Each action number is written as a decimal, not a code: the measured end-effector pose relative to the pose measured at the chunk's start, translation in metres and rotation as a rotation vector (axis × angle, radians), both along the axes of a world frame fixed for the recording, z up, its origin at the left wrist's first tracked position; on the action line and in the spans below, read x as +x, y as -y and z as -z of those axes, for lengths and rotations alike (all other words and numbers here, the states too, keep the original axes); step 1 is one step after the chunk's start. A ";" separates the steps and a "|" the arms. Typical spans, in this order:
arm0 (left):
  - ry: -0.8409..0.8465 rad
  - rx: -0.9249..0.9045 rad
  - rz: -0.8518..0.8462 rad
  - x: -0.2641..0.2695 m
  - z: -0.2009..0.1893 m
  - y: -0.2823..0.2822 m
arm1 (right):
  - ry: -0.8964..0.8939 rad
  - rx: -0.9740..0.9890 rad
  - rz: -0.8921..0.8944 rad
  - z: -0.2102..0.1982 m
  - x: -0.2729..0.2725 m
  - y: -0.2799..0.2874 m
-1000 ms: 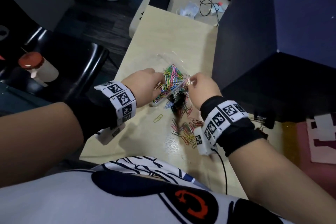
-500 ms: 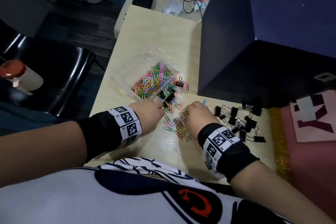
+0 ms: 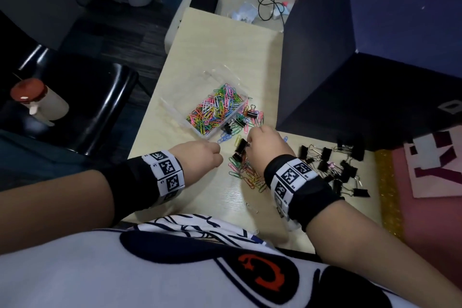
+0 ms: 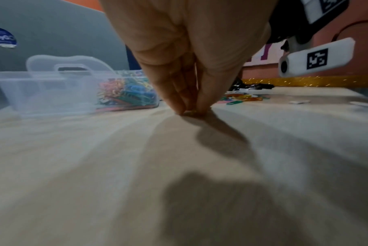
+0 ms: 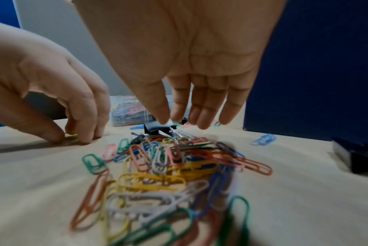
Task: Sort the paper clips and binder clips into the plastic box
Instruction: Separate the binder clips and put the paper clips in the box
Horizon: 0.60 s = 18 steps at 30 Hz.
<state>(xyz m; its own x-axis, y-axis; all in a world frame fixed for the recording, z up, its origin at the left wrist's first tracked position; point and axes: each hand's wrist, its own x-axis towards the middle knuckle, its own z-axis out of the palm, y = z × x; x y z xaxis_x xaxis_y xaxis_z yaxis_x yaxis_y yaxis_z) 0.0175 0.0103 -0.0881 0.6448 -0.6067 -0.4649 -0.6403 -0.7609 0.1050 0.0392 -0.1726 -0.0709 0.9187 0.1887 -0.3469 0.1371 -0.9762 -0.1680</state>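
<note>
A clear plastic box (image 3: 183, 99) lies on the table, its near compartment full of coloured paper clips (image 3: 215, 110). More paper clips (image 5: 162, 166) are heaped on the table in front of it, with a few black binder clips among them. My right hand (image 3: 251, 139) hangs over the far end of this heap, thumb and forefinger pinching a black binder clip (image 5: 154, 129). My left hand (image 4: 189, 111) has its fingertips bunched on the table left of the heap, pinching what looks like a single paper clip.
A loose group of black binder clips (image 3: 332, 165) lies to the right on the table. A tall dark blue box (image 3: 350, 45) stands right behind the work spot. Cables and small items (image 3: 265, 7) sit at the table's far end. A black chair (image 3: 82, 107) is on the left.
A second ago both hands held the plastic box tipped up; it now lies flat. Both hands have drawn back to the loose heap, and the right hand has reached a binder clip.
</note>
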 end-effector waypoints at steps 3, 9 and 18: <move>-0.026 0.001 -0.033 0.001 -0.001 -0.001 | -0.045 0.017 -0.093 0.003 0.004 -0.010; -0.025 -0.002 -0.055 0.003 -0.001 0.003 | 0.015 0.059 -0.090 0.009 -0.002 -0.012; 0.096 -0.118 -0.068 0.002 -0.003 0.033 | 0.082 0.186 0.292 -0.015 -0.009 0.038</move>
<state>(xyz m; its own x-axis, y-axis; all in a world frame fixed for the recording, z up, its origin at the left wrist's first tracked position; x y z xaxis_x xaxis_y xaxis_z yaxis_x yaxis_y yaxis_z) 0.0190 -0.0222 -0.0855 0.7244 -0.6066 -0.3275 -0.5990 -0.7890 0.1365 0.0298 -0.2105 -0.0556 0.9667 -0.0328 -0.2537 -0.1224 -0.9302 -0.3461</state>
